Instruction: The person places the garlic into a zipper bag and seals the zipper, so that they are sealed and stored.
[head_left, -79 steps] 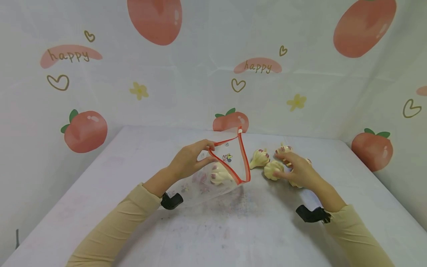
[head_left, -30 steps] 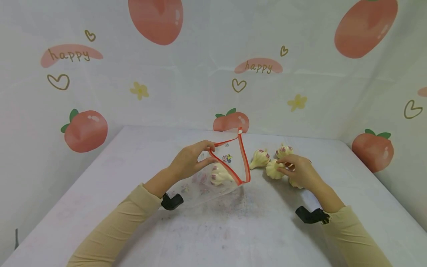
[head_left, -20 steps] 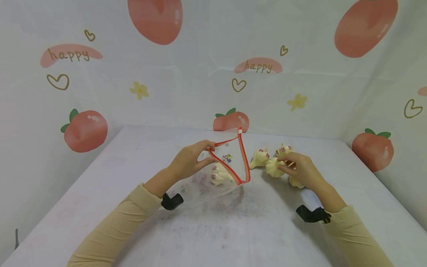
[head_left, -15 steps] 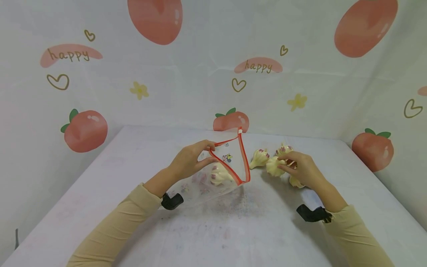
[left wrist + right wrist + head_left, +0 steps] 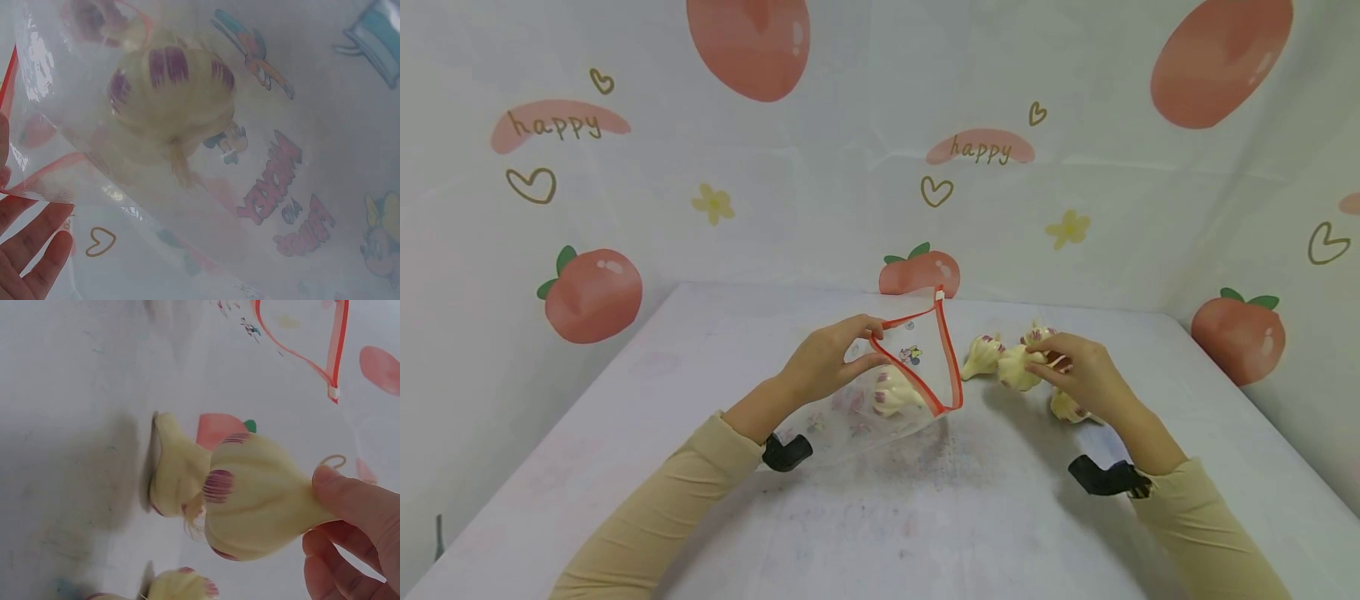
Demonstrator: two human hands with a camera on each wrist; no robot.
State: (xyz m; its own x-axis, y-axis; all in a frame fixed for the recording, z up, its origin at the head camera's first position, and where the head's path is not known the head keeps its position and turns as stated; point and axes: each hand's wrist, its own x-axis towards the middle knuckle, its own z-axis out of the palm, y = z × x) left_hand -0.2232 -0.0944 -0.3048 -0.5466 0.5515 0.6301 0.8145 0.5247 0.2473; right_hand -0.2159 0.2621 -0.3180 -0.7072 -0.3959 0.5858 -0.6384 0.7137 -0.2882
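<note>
My left hand (image 5: pixel 827 360) pinches the red-edged rim of a clear zip bag (image 5: pixel 281 187) with cartoon prints, keeping its mouth apart and facing right. Inside the bag lies a garlic bulb (image 5: pixel 891 393), its purple-streaked side showing in the left wrist view. With thumb and fingers, my right hand (image 5: pixel 1093 375) grips another garlic bulb (image 5: pixel 256 500) by its stem, root end pointing away from the palm. That bulb appears raised off the table in the right wrist view. Close by on the table is a garlic bulb (image 5: pixel 983 357) lying left of it.
Behind the right hand sits a garlic bulb (image 5: pixel 1037 334), partly covered by the fingers. Another garlic bulb (image 5: pixel 1066 406) lies below that hand. A white cloth backdrop (image 5: pixel 820 167) with fruit prints rises behind the pale table (image 5: pixel 880 533).
The right hand came to a garlic bulb, took it by the stem and raised it slightly, uncovering more of the bulb below. The left hand and bag stay put.
</note>
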